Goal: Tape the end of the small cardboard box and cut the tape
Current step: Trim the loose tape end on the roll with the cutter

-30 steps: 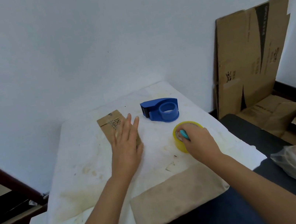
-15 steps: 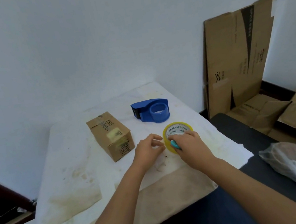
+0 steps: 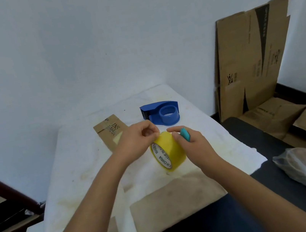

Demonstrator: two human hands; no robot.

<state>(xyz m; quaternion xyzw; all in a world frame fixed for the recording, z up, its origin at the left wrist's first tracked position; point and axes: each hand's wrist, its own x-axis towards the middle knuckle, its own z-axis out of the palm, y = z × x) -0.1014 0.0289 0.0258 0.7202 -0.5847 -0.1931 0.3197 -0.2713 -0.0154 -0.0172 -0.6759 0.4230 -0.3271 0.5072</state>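
Observation:
A yellow tape roll stands on edge, lifted just above the white table. My right hand grips the roll from the right and also holds a small teal cutter between its fingers. My left hand pinches at the top rim of the roll with thumb and forefinger. The small cardboard box lies behind my left hand, partly hidden by it, with a strip of tape on its top.
A blue tape dispenser sits at the back of the table. Flattened cardboard sheets lean on the wall at right, with more boxes on the floor. A clear plastic bag rests on a dark surface at right.
The tape roll went from lying flat on the table to standing on edge in my right hand. My left hand left the box and came to the roll's top rim.

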